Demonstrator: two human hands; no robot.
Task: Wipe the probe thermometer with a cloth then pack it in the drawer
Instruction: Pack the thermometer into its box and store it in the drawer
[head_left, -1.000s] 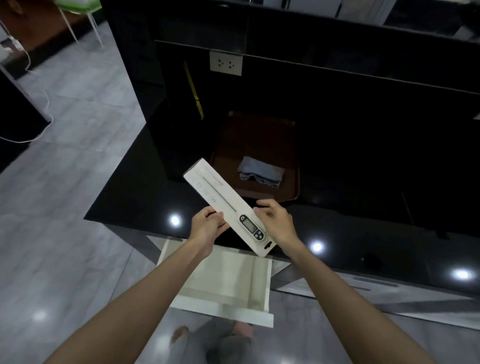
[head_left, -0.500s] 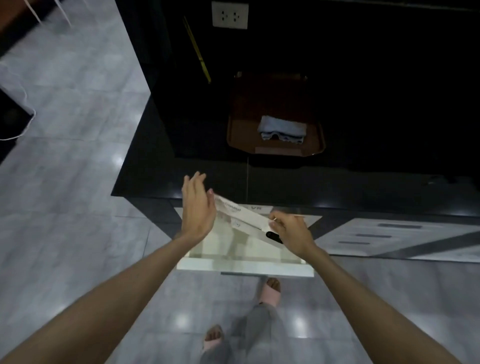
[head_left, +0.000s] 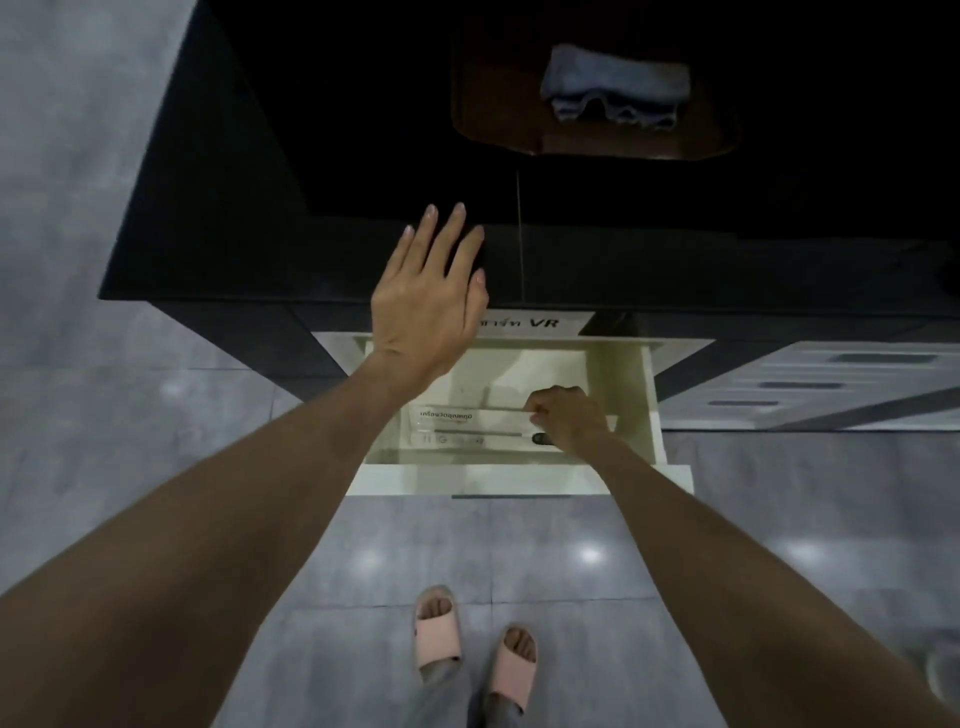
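Observation:
The probe thermometer in its white box (head_left: 467, 427) lies flat along the bottom of the open cream drawer (head_left: 519, 479). My right hand (head_left: 569, 415) is down in the drawer, fingers closed on the box's right end. My left hand (head_left: 431, 296) hovers flat with fingers spread over the black counter's front edge, above the drawer's back left corner, holding nothing. The grey cloth (head_left: 615, 85) sits folded on a brown tray (head_left: 478, 104) further back on the counter.
The black counter (head_left: 270, 208) overhangs the drawer. A label reading VR (head_left: 540, 323) is stuck just above the drawer. White drawer fronts with dark handle slots (head_left: 810, 387) stand to the right. My feet in pink slippers (head_left: 475, 644) are on the grey tiled floor.
My right hand has lowered the boxed thermometer from above the drawer down flat onto its bottom. My left hand let go of the box and lifted over the counter edge. The view tilted down.

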